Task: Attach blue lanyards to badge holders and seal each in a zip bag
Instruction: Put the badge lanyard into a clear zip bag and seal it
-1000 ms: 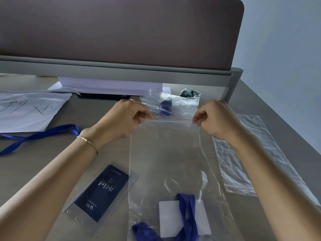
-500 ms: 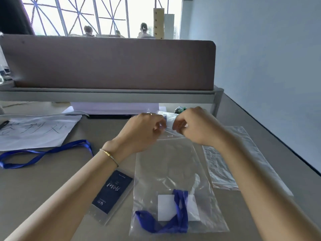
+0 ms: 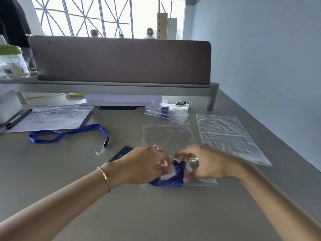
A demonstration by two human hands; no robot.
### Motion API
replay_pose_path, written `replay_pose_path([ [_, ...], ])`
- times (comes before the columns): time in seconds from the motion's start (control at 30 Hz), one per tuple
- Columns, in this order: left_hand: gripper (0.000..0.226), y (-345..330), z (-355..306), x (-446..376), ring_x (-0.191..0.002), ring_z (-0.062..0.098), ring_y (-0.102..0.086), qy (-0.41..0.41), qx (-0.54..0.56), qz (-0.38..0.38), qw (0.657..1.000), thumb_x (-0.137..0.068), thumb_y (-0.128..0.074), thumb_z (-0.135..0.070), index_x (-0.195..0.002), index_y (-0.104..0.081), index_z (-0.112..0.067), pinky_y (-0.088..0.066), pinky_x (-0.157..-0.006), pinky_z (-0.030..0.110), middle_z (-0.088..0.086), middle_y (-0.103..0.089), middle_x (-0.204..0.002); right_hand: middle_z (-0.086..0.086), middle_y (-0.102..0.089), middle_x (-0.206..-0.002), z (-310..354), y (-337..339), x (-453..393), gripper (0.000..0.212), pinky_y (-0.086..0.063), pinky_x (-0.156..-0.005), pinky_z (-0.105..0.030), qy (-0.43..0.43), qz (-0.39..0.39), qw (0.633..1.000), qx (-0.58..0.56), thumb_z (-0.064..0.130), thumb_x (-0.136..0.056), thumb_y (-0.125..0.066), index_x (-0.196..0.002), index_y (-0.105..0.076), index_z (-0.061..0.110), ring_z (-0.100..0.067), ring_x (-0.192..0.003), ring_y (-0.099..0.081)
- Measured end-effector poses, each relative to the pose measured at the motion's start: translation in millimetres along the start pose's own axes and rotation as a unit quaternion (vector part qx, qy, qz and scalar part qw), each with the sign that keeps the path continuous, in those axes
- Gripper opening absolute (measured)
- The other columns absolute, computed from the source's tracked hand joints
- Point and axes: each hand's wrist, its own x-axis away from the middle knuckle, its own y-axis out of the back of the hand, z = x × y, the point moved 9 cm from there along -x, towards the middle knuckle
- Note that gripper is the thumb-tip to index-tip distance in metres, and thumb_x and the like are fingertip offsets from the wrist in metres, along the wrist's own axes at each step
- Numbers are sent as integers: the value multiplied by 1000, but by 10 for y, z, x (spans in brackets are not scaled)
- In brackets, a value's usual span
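Observation:
A clear zip bag (image 3: pixel 168 136) lies flat on the grey table, its strip end pointing away from me. Inside its near end sit a white badge holder and a bunched blue lanyard (image 3: pixel 173 180). My left hand (image 3: pixel 145 164) and my right hand (image 3: pixel 208 164) meet over that near end, fingers curled and pinching the bag around the lanyard. A second, dark badge holder (image 3: pixel 121 153) peeks out from behind my left hand. A loose blue lanyard (image 3: pixel 69 133) with a clear clip lies to the left.
A stack of empty zip bags (image 3: pixel 225 136) lies at the right. Filled bags (image 3: pixel 170 110) sit at the back. A written paper sheet (image 3: pixel 52 119) and black pen (image 3: pixel 19 119) lie left. A brown divider panel (image 3: pixel 121 60) borders the far side; a green-lidded jar (image 3: pixel 12 63) stands on its ledge.
Both hands left the bag's strip end and came down to its near end over the lanyard. The bag now lies flat, and my view has tilted up.

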Motion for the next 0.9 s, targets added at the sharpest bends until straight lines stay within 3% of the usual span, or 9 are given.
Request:
replay_pose_path([
  [0.07, 45, -37, -31, 101, -95, 12, -58, -8, -25, 15, 1000, -87, -48, -72, -118, -58, -41, -48, -83, 34, -15, -53, -109, 23, -58, -126, -16, -78, 126, 91, -43, -102, -24, 4, 6, 1000, 4, 49, -63, -88, -143, -44, 43, 1, -114, -56],
  [0.17, 68, -83, -60, 248, -100, 11, -54, -10, -55, 36, 998, -73, -53, -84, -128, -45, -45, -47, -88, 34, -16, -46, -116, 20, -54, -129, -5, -164, 230, 101, -44, -102, -28, 18, -18, 999, 30, 40, -64, -87, -149, -32, 45, -4, -115, -55],
  [0.3, 65, -95, -117, 390, -109, 10, -52, -13, -65, 21, 998, -78, -61, -66, -134, -40, -41, -45, -93, 31, -16, -50, -121, 20, -60, -129, 93, -151, 342, 78, -46, -100, -27, 45, -69, 995, 61, 32, -69, -68, -141, -40, 43, -3, -116, -56],
  [0.43, 35, 44, -93, 455, -92, 8, -62, 9, 1, -20, 1000, -84, -59, -36, -116, -47, -42, -49, -82, 28, -19, -65, -103, 16, -71, -110, 106, -82, 381, 38, -47, -87, -26, 35, -69, 997, -15, 27, -80, -55, -117, -63, 34, -2, -101, -63],
  [0.57, 8, 204, 16, 420, -63, 6, -56, 41, 45, -53, 997, -94, -53, -23, -93, -55, -31, -42, -60, 22, -17, -60, -69, 10, -72, -95, 22, 78, 273, 39, -48, -81, -31, 13, -115, 989, -87, 16, -81, -43, -104, -74, 25, -11, -89, -65],
  [0.63, 14, 293, 76, 381, -60, 6, -59, 55, 94, -79, 991, -95, -54, -18, -85, -59, -28, -45, -57, 23, -11, -63, -68, 4, -75, -94, -59, 166, 188, 40, -53, -80, -33, 1, -148, 982, -120, 5, -84, -44, -103, -75, 20, -16, -86, -69],
  [0.77, 12, 265, 292, 285, -70, 9, -67, 89, 139, -80, 983, -92, -54, -29, -90, -65, -33, -58, -71, 33, -9, -72, -84, 6, -74, -83, -141, 269, 25, 47, -53, -71, -28, -4, -205, 977, -66, -5, -83, -50, -112, -73, 23, 0, -72, -66],
  [0.83, 36, 263, 359, 254, -87, 11, -61, 93, 28, -80, 992, -85, -51, -43, -121, -59, -40, -54, -85, 35, -12, -67, -117, 4, -75, -103, -166, 253, -17, 51, -53, -84, -29, -2, -213, 977, -17, -3, -82, -54, -120, -70, 26, -8, -93, -68],
  [0.9, 59, 322, 307, 239, -106, 11, -54, 76, -45, -109, 990, -86, -57, -36, -143, -43, -39, -46, -93, 29, -14, -51, -139, 6, -70, -124, -164, 228, -15, 52, -50, -95, -29, 8, -209, 977, 36, 3, -80, -60, -124, -68, 29, -13, -114, -63],
])
